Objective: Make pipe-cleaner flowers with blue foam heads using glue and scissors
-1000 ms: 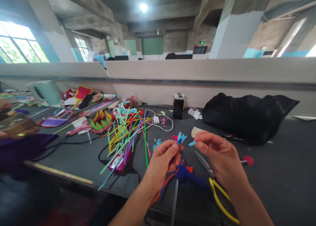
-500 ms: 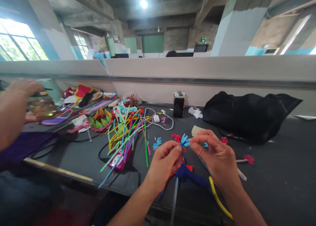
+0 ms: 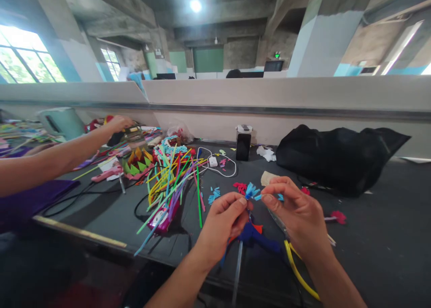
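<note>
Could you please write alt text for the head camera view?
The person's left hand and right hand pinch a small blue tuft of cut strips between them above a dark table. Yellow-handled scissors lie beneath; colourful sticks are piled to the left, where another person's arm reaches in.

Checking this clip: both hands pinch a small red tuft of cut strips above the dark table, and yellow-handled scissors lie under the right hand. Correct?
Not quite. The head view shows the tuft is light blue, not red. The rest holds: the left hand and right hand pinch it above the dark table, and the yellow-handled scissors lie under the right hand.
</note>
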Action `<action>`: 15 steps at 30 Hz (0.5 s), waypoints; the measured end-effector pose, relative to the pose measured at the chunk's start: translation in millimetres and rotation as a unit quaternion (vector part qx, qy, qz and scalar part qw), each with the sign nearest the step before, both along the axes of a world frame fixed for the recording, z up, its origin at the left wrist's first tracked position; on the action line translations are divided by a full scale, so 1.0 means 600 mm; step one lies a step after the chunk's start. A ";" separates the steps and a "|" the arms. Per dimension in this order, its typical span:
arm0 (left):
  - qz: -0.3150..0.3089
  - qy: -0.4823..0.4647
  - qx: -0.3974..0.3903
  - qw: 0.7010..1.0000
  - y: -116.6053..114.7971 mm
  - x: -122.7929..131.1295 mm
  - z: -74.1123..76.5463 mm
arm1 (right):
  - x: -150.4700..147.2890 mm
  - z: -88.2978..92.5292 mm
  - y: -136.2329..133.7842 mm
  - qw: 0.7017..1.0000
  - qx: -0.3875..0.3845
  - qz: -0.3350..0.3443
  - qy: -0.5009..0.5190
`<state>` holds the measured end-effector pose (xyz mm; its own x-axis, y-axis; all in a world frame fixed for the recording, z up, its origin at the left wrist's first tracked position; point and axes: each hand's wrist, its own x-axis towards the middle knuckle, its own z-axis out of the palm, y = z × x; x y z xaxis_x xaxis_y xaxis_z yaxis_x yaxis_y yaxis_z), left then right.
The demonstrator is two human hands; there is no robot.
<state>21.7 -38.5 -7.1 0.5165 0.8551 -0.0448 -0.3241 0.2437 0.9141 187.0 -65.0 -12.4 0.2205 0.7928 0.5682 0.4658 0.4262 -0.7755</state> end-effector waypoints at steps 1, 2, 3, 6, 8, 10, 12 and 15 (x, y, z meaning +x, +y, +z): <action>-0.010 -0.009 -0.004 1.000 0.001 -0.001 -0.001 | 0.002 0.000 0.000 1.000 0.002 0.008 -0.003; -0.018 -0.017 -0.008 1.000 0.003 -0.003 -0.001 | 0.004 -0.001 0.001 1.000 0.007 0.012 -0.012; -0.026 -0.024 -0.012 0.999 0.004 -0.004 -0.002 | 0.005 -0.001 0.001 1.000 0.013 0.015 -0.023; -0.040 -0.038 -0.025 0.998 0.005 -0.006 -0.004 | 0.003 0.000 0.002 0.998 0.026 0.020 -0.049; -0.045 -0.038 -0.030 0.998 0.006 -0.007 -0.005 | -0.001 0.000 0.002 0.998 0.032 0.015 -0.058; -0.044 -0.035 -0.029 0.998 0.006 -0.007 -0.005 | -0.003 0.000 0.002 0.997 0.036 0.002 -0.066; -0.043 -0.030 -0.023 0.998 0.005 -0.007 -0.004 | -0.003 -0.001 0.001 0.997 0.035 -0.005 -0.066; -0.042 -0.022 -0.014 0.999 0.003 -0.007 -0.002 | -0.002 -0.003 0.000 0.998 0.034 -0.006 -0.056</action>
